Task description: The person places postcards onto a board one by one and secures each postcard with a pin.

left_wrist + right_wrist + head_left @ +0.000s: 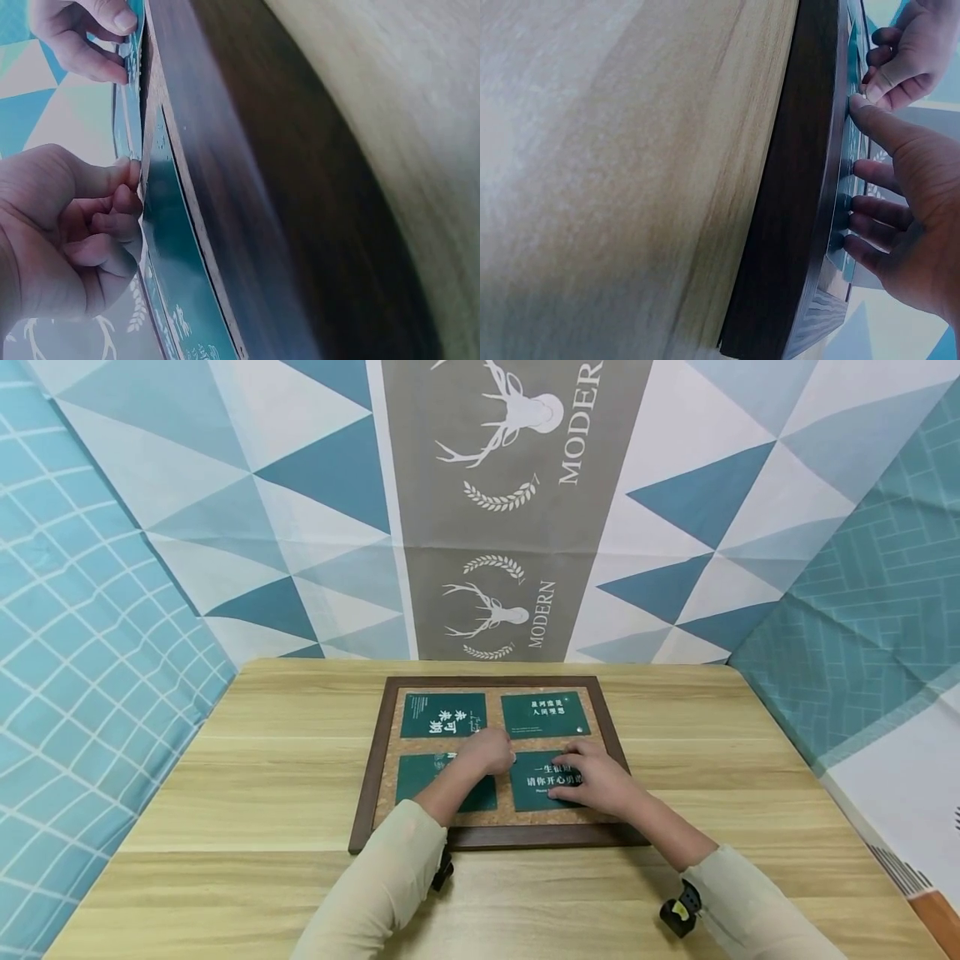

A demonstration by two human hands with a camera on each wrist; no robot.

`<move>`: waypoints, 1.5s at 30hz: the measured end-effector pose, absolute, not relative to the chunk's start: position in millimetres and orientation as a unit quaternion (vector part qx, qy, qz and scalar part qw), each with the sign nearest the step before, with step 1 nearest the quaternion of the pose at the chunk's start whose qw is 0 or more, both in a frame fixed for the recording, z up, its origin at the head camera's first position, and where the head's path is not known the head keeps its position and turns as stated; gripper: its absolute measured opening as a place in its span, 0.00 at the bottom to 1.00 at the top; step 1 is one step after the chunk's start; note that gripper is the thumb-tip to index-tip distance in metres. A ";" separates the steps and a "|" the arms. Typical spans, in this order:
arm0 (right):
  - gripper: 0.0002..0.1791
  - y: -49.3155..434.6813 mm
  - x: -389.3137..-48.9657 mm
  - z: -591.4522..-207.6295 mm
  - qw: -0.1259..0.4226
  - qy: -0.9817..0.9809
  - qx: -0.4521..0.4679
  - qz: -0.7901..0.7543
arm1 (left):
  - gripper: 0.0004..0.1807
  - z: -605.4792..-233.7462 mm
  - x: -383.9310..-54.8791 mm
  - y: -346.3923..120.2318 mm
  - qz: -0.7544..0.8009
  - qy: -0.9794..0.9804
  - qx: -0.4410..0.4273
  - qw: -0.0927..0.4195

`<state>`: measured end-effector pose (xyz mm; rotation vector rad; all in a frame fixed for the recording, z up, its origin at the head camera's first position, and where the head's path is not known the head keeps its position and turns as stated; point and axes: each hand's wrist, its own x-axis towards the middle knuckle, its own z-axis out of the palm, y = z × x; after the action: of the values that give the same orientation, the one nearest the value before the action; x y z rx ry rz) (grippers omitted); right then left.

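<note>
A framed cork board [491, 818] lies on the table with several dark green cards on it. My left hand [486, 752] pinches a small pale push pin [513, 759] at the upper left corner of the lower right card [536, 795]. Much of the pin is hidden by the fingertips. My right hand [596, 779] rests on that same card with spread fingers [877, 214]. The left forearm crosses the lower left card [412, 772] and covers part of it. In the left wrist view, thumb and index finger of the left hand [75, 225] meet at the board's surface.
An upper left card [427, 714] and an upper right card [536, 706] lie on the cork. A small shiny pin [579, 729] shows near the upper right card's lower corner. The wooden table [247, 777] surrounds the board, with patterned cloth [315, 527] behind.
</note>
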<state>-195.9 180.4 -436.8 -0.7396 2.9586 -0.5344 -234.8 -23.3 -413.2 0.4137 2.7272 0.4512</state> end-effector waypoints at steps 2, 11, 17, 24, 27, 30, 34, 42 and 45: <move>0.28 180.5 -196.1 -436.9 0.023 0.955 -0.238 -0.174 | 0.16 -412.3 -234.7 -22.4 0.149 0.964 0.142 0.170; 0.28 181.8 -195.6 -437.1 0.030 0.956 -0.235 -0.174 | 0.11 -414.1 -233.5 -22.1 0.191 0.963 0.099 0.161; 0.29 183.0 -195.5 -436.5 0.030 0.956 -0.234 -0.174 | 0.17 -413.1 -232.0 -23.6 0.238 0.956 0.080 0.154; 0.29 183.8 -195.3 -435.8 0.026 0.956 -0.235 -0.175 | 0.18 -413.5 -234.1 -23.4 0.235 0.956 0.090 0.148; 0.29 183.6 -195.6 -435.5 0.024 0.956 -0.236 -0.173 | 0.18 -414.1 -235.1 -23.4 0.234 0.956 0.090 0.153; 0.29 183.0 -195.8 -434.8 0.025 0.956 -0.236 -0.172 | 0.18 -414.1 -235.5 -23.5 0.233 0.956 0.089 0.157; 0.29 182.2 -195.9 -433.6 0.025 0.956 -0.236 -0.174 | 0.20 -413.6 -235.6 -23.6 0.229 0.956 0.094 0.158; 0.28 182.0 -195.2 -434.4 0.022 0.955 -0.239 -0.176 | 0.21 -415.8 -234.6 -22.6 0.216 0.958 0.097 0.160; 0.29 181.9 -194.1 -435.9 0.023 0.954 -0.239 -0.177 | 0.18 -418.4 -234.2 -22.4 0.213 0.960 0.096 0.156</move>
<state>-194.1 181.9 -435.9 -0.7413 2.9556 -0.5497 -234.2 -22.4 -418.4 0.2738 2.7472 0.6097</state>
